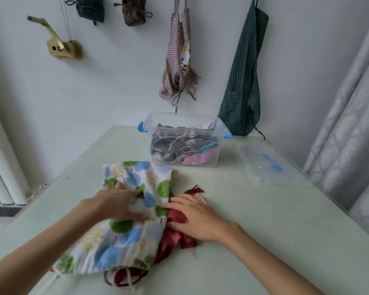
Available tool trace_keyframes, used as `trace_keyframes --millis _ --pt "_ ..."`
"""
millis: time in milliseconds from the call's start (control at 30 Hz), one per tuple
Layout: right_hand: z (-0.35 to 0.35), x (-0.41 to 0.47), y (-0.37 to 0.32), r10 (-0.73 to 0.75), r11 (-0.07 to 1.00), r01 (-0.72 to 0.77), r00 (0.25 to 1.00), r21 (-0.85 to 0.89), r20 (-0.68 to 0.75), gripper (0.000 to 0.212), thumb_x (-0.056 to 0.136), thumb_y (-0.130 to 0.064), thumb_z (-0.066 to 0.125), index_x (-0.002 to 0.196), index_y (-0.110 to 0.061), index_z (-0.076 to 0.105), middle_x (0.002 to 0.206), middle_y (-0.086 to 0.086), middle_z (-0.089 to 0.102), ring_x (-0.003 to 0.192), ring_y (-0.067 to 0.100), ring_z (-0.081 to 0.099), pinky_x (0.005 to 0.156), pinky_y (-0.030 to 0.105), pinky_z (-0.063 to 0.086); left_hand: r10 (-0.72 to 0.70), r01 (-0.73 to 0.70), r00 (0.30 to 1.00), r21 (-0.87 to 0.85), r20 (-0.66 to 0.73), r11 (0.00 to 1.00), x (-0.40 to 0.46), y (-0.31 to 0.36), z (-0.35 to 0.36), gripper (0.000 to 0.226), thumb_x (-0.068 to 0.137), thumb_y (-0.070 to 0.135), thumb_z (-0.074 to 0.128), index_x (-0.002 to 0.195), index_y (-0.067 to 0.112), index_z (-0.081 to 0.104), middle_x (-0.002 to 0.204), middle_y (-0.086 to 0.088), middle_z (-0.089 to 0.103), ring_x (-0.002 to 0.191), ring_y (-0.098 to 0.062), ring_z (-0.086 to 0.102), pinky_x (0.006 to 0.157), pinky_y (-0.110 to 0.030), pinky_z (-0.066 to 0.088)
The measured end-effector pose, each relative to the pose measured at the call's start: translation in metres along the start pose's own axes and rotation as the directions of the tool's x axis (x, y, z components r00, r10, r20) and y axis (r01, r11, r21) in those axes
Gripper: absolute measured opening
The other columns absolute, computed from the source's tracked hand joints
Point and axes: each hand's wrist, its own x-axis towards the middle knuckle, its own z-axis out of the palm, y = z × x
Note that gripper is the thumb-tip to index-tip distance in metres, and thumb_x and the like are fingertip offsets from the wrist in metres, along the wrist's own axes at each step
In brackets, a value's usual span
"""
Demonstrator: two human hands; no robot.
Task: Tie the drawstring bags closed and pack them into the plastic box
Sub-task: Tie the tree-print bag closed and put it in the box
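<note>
Tree-print bag lies lengthwise, mouth nearest the person.

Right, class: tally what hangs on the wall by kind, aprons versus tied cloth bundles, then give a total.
Aprons: 2, the checked apron and the green striped apron
Tied cloth bundles: 2, the dark green bundle and the brown bundle
Total: 4

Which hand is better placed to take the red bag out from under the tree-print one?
Probably the right hand: it already rests on the red bag. The left hand presses the tree-print bag.
</note>
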Motion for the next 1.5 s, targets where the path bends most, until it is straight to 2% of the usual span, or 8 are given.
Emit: trace_keyframes --millis 500,700,800,900,967,1067,1300,1500 --pt "-0.050 -0.057 0.153 0.360 0.927 -0.358 0.933 -0.111 -0.003 0.040 0.094 -0.040 0.049 0.132 -0.050 0.042 0.152 -0.009 0.031 0.145 0.016 0.012 0.117 0.041 0.005 0.351 -0.362 0.932 -0.185 -0.087 0.914 0.077 0.144 -0.023 0.079 0.080 0.061 0.059 0.147 0.042 0.022 0.159 -0.012 -0.003 0.144 -0.039 -0.001 0.117 -0.051 0.013" --pt "-0.059 -0.046 0.149 0.389 0.910 -0.388 0.921 -0.144 -0.022 0.046 0.094 -0.026 0.047 0.136 -0.042 0.042 0.148 -0.003 0.036 0.140 0.018 0.021 0.115 0.036 0.014 0.265 -0.320 0.906 -0.124 -0.330 0.939 0.078 0.152 -0.030 0.074 0.077 0.060 0.063 0.141 0.035 0.038 0.150 -0.003 0.030 0.135 -0.030 0.029 0.109 -0.042 0.029" --pt "-0.064 -0.061 0.122 0.354 0.931 -0.365 0.913 -0.017 -0.205 0.050 0.094 -0.014 0.045 0.139 -0.034 0.040 0.142 -0.008 0.042 0.134 0.013 0.031 0.111 0.030 0.025 0.218 -0.351 0.847 -0.203 -0.484 0.914 0.051 0.134 -0.027 0.056 0.086 0.056 0.054 0.136 0.032 0.046 0.153 0.002 0.028 0.138 -0.022 0.030 0.109 -0.039 0.030" --pt "-0.064 -0.093 0.085 0.342 0.939 -0.319 0.843 0.125 -0.414 0.028 0.092 -0.024 0.050 0.118 -0.032 0.057 0.117 -0.015 0.057 0.113 0.008 0.046 0.091 0.025 0.041 0.073 -0.321 0.800 -0.324 -0.595 0.890 0.010 0.103 -0.022 0.029 0.090 0.056 0.047 0.100 0.034 0.064 0.124 0.008 0.059 0.110 -0.016 0.056 0.081 -0.030 0.045" --pt "-0.060 -0.112 0.059 0.407 0.913 -0.342 0.802 0.223 -0.438 0.012 0.088 -0.039 0.056 0.087 -0.031 0.065 0.089 -0.017 0.061 0.094 0.007 0.051 0.077 0.025 0.044 -0.017 -0.206 0.835 -0.341 -0.550 0.917 -0.018 0.086 -0.015 0.037 0.086 0.064 0.044 0.082 0.033 0.063 0.101 0.011 0.067 0.093 -0.017 0.062 0.066 -0.027 0.041" --pt "-0.050 -0.125 0.034 0.532 0.846 -0.473 0.783 0.247 -0.323 0.043 0.082 -0.059 0.055 0.064 -0.022 0.066 0.068 -0.011 0.058 0.087 0.010 0.051 0.072 0.028 0.042 0.001 -0.118 0.919 -0.273 -0.393 0.955 -0.042 0.070 0.004 0.051 0.073 0.079 0.047 0.082 0.032 0.065 0.094 0.016 0.067 0.093 -0.014 0.062 0.069 -0.027 0.044" --pt "-0.007 -0.112 0.012 0.610 0.784 -0.619 0.759 0.034 -0.227 0.068 0.069 -0.073 0.058 0.103 -0.015 0.049 0.109 0.000 0.053 0.109 0.021 0.049 0.091 0.033 0.035 0.032 -0.167 0.887 -0.254 -0.460 0.953 -0.043 0.100 0.033 0.032 0.085 0.056 0.054 0.101 0.029 0.063 0.106 0.010 0.066 0.107 -0.016 0.056 0.074 -0.027 0.043" --pt "-0.008 -0.109 0.019 0.548 0.836 -0.510 0.750 0.203 -0.371 0.024 0.084 -0.042 0.062 0.080 -0.021 0.073 0.072 -0.005 0.064 0.079 0.015 0.055 0.067 0.027 0.041 -0.012 -0.215 0.892 -0.448 -0.451 0.868 -0.042 0.105 0.018 0.033 0.091 0.055 0.046 0.093 0.034 0.072 0.093 0.004 0.071 0.093 -0.024 0.063 0.073 -0.031 0.047"
